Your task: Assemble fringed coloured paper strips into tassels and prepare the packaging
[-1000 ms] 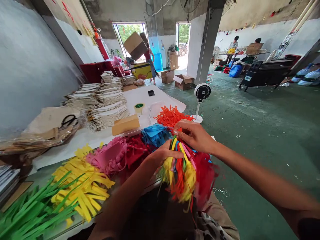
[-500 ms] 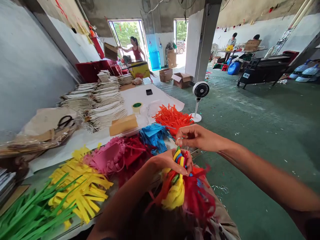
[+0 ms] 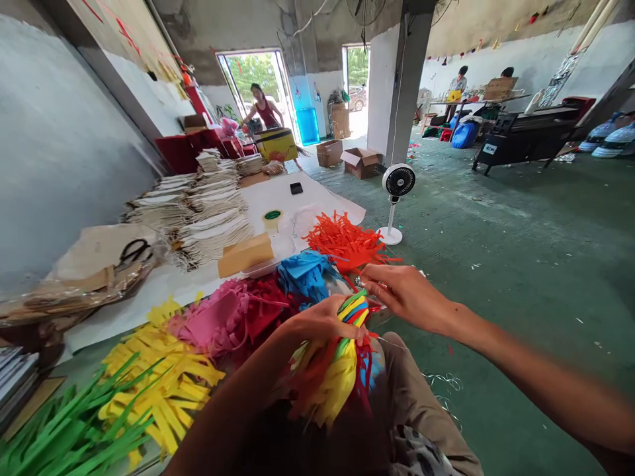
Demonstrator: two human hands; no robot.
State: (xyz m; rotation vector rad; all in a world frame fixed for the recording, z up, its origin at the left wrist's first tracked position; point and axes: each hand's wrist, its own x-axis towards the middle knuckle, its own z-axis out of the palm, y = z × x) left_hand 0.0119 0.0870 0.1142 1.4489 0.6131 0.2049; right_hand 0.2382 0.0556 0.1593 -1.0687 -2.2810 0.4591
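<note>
My left hand (image 3: 322,318) is closed around the upper part of a bundle of coloured fabric strips (image 3: 340,380), with yellow, red, green, orange and blue among them. The loose ends hang down over my lap. Just above the bundle's folded top, my right hand (image 3: 414,295) is closed in a pinch. Something small and shiny shows at its fingertips, too small to name. A thin pale thread runs out to the right below the bundle's top. Nearest to my hands on the table lie blue strips (image 3: 308,274) and orange-red strips (image 3: 347,241).
Pink strips (image 3: 213,314), yellow strips (image 3: 159,377) and green strips (image 3: 64,416) spread along the table's near side. Behind stand stacks of pale sheets (image 3: 213,225), a tape roll (image 3: 272,219), a phone (image 3: 296,188) and scissors (image 3: 135,251). A white fan (image 3: 398,182) stands beyond the table's right edge.
The bundle has swung left and hangs more gathered under my left hand. My right hand has moved slightly down and right. A person at the back has put down a box.
</note>
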